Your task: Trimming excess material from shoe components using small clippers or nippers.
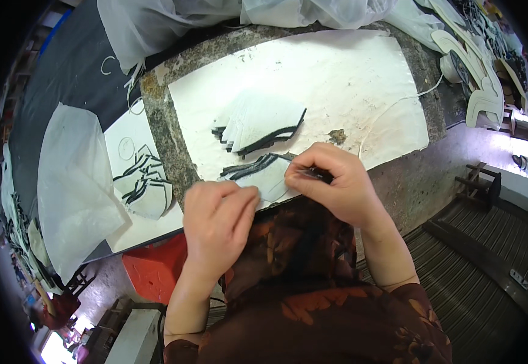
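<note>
Between my hands, at the near edge of the white work sheet, lies a small fanned group of pale cut pieces (266, 182) with dark edges. They look like lined fabric or shoe-upper material. My left hand (215, 221) is closed, its fingertips pinching at the left side of the nearest piece. At the right end of the same piece, my right hand (336, 185) is curled in a pinch. Something dark and thin shows inside its fingers, but its kind is hidden. Just beyond lies a larger fanned stack of similar pieces (261, 121).
The white sheet (349, 73) covers a worn stone slab (176, 133). More cut pieces (148, 197) lie at the left beside a translucent plastic sheet (73, 182). A white cord (391, 108) runs to a spool (454, 67) at right. Below the table is a red stool (154, 267).
</note>
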Demonstrator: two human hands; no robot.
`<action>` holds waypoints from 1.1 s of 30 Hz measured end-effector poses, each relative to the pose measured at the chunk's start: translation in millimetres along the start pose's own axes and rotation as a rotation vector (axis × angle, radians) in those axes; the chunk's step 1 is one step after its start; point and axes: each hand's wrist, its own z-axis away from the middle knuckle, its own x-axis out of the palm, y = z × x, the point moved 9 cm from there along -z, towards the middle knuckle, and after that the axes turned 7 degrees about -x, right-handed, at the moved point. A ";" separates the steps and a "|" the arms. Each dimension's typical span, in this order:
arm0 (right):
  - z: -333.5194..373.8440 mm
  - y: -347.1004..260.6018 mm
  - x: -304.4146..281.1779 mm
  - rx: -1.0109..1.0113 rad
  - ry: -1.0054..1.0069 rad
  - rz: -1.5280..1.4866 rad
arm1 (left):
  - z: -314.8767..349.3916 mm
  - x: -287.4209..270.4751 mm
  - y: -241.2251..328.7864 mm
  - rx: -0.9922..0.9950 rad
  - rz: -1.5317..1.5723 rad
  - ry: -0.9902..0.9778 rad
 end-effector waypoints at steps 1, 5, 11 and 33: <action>1.9 2.9 10.5 0.013 -0.076 0.076 | 7.0 6.8 -5.4 -0.010 -0.001 -0.005; 2.2 2.9 30.6 -0.025 -0.035 0.062 | 28.0 19.3 -5.1 0.079 -0.101 0.079; -6.8 -3.6 48.7 -0.142 0.047 0.250 | 37.4 26.5 -12.6 0.076 -0.099 0.108; -13.0 -11.1 70.2 -0.195 0.026 0.481 | 46.4 25.2 -17.7 0.046 -0.093 0.167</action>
